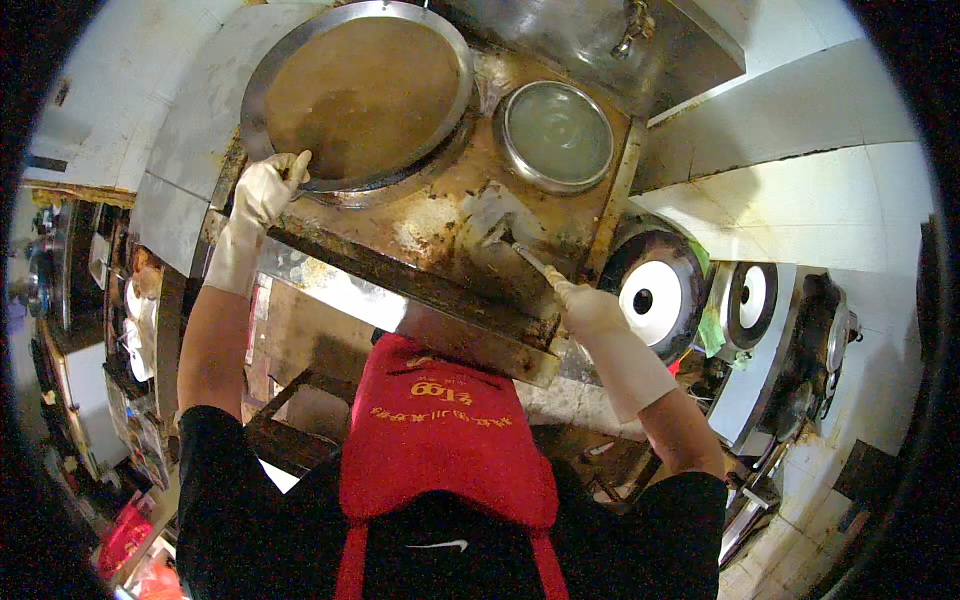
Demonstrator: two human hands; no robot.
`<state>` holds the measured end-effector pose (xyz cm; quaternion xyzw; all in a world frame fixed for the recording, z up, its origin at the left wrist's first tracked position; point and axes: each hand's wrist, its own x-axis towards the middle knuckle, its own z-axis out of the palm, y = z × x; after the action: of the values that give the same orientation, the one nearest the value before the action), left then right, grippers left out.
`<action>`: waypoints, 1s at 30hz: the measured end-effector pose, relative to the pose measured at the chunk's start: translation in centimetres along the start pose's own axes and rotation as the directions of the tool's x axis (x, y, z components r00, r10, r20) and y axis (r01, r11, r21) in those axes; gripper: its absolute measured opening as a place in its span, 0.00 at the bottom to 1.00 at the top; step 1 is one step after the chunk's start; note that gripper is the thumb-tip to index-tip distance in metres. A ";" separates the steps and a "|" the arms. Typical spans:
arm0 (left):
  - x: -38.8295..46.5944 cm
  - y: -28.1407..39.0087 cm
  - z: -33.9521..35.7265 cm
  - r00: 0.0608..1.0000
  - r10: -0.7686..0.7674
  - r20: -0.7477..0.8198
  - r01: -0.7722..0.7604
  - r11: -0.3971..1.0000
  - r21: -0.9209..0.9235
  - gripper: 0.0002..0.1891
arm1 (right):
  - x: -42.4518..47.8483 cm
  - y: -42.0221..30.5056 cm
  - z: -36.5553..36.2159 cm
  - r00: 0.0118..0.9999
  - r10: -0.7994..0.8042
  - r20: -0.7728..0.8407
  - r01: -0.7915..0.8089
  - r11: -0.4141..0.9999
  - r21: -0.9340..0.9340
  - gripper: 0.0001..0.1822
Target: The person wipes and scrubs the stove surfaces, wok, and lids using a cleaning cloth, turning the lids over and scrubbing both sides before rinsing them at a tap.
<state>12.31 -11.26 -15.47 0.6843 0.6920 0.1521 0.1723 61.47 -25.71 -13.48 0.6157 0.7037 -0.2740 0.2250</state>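
Note:
My left hand (268, 189), in a pale rubber glove, grips the near left rim of a large wok (255, 112). Brown, murky liquid (367, 90) fills much of the wok. In a matching glove, my right hand (592, 309) is closed around the handle of a long-handled scraper (534, 259). Its head rests on the greasy metal stove top (427, 225), where the surface around it looks wet and greyish. Behind the scraper, a round metal pot (510, 154) set into the stove holds cloudy greenish liquid (559, 131).
A metal tap (626, 34) sits above the stove's back right. To the right stand two dark round units with white discs (651, 300), (750, 294) and a green cloth (709, 330). The stove's front ledge (450, 326) runs close to my red apron (450, 442). Tiled walls enclose the back.

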 end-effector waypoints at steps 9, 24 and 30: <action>-0.4 0.0 -0.8 0.998 -0.023 0.054 0.022 1.000 0.014 0.28 | 1.2 -4.5 1.9 0.997 0.078 0.018 -0.078 0.997 0.027 0.32; 0.2 -0.2 -0.6 0.994 0.071 0.088 -0.074 0.997 0.034 0.28 | 2.0 -8.5 4.7 0.994 0.089 -0.067 -0.086 0.995 0.050 0.33; 0.8 -2.4 0.5 0.991 0.100 0.091 -0.108 0.990 0.089 0.27 | -3.9 -5.5 1.6 0.990 0.094 0.104 -0.090 0.995 -0.038 0.36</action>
<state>10.41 -10.51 -17.01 0.7327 0.6536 0.0985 0.1616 56.58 -30.15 -11.51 0.6284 0.6662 -0.2836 0.2845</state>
